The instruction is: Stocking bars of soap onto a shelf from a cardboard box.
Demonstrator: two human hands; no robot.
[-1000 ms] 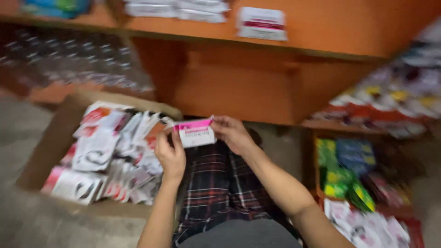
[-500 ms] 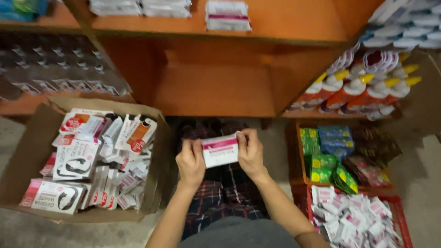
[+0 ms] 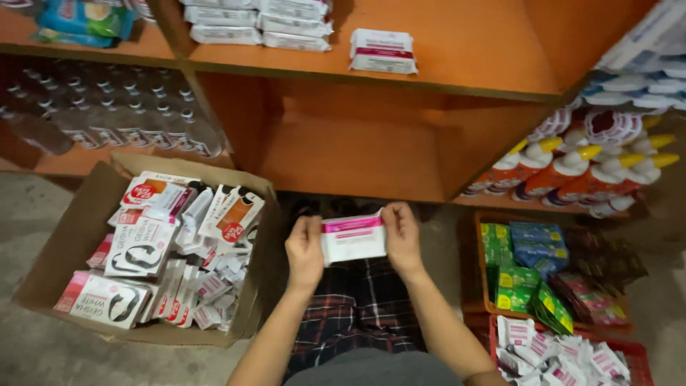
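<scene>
Orange wooden shelving fills the background, with a matching white packet on the upper shelf and a cardboard box of small cartons on the floor at left. Left hand and right hand each grip one end of a white and pink packet, held level above the plaid-clad lap, in front of the empty lower shelf bay.
</scene>
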